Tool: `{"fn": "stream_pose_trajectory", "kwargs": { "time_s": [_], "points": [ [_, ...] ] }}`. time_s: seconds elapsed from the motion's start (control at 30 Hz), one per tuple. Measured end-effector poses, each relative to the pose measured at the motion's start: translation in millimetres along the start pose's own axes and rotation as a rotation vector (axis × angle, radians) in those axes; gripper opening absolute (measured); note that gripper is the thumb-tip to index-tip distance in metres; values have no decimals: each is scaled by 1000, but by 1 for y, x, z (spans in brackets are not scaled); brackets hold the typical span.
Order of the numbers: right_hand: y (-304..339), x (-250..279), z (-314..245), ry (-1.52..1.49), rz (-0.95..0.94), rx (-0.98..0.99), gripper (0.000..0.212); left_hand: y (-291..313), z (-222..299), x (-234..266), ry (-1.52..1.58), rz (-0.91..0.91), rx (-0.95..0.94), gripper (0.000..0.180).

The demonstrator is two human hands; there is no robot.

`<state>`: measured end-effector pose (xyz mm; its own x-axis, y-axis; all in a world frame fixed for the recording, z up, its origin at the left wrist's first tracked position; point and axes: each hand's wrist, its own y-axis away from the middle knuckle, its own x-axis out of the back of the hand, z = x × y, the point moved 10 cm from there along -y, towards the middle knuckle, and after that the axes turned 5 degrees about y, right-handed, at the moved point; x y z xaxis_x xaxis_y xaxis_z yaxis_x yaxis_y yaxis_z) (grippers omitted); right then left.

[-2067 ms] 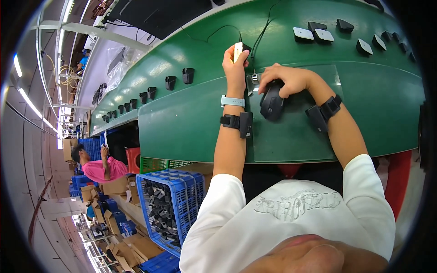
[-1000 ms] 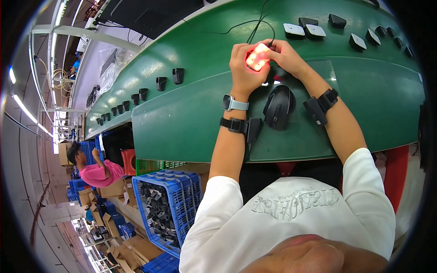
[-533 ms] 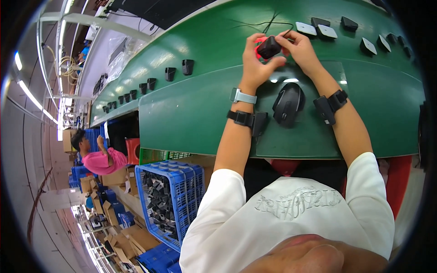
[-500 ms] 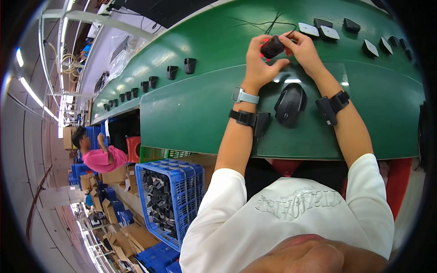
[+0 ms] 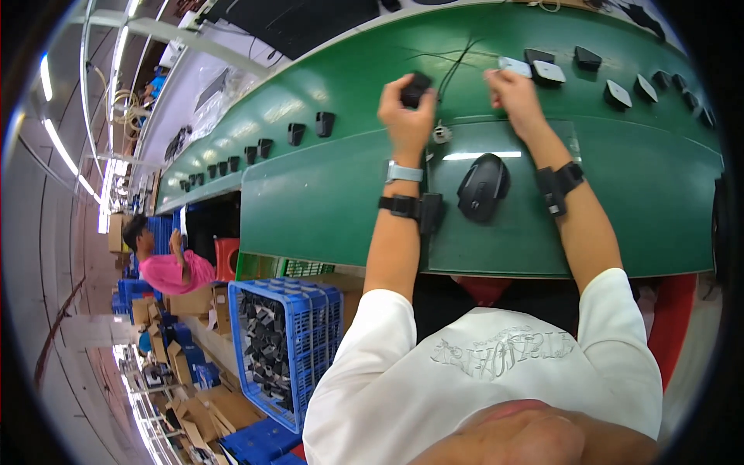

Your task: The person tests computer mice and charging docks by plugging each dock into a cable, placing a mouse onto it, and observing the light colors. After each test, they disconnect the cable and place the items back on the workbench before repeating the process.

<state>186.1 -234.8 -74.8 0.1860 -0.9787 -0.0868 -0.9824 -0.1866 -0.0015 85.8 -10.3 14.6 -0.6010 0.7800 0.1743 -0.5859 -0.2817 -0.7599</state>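
Where the green tabletop [image 5: 325, 201] curves away to our left, a row of small black housings [image 5: 296, 134] is spaced along it, and below its edge a blue crate [image 5: 318, 333] holds a heap of dark parts. Next comes our left hand [image 5: 404, 115], gripping a black block [image 5: 416, 88] between thumb and fingers, held over the tabletop. The block lies at this hand's fingertips, well to the left of our right hand, so the left is plainly nearer. Its long axis we cannot tell, as the fingers cover part of it. Our left forearm reaches almost straight ahead, with a pale blue watch [image 5: 404, 173] at the wrist.

Thin black cables [image 5: 452, 72] run between our hands; whether any meets the block we cannot make out. Below them, a small whitish piece [image 5: 442, 133] sits by the corner of a clear sheet [image 5: 527, 240], on which a black mouse [image 5: 484, 188] rests.

Our right hand [image 5: 513, 96] has its fingers curled toward the thumb; we cannot tell whether they pinch anything. Its forearm slants up and inward from the right. Just beyond it are two white-faced pieces [image 5: 549, 74], and farther right, more white-faced and black pieces [image 5: 618, 94] lie scattered.
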Motion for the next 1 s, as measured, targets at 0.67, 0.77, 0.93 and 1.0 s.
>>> {"fn": "stream_pose_trajectory", "kwargs": {
  "time_s": [0.67, 0.77, 0.93, 1.0],
  "points": [
    [8, 40, -36, -533, 315, 293, 10, -18, -10, -220, -149, -837, 32, 37],
    [4, 36, -25, -699, 275, 192, 14, -14, -34, -176, 236, -711, 467, 36],
    [4, -1, -27, -750, -46, 88, 21, 19, -25, -106, 1283, -437, 928, 47],
    [10, -22, -32, -688, -203, 81, 21, 20, -18, -86, 1425, -342, 884, 42]
  ]
}}
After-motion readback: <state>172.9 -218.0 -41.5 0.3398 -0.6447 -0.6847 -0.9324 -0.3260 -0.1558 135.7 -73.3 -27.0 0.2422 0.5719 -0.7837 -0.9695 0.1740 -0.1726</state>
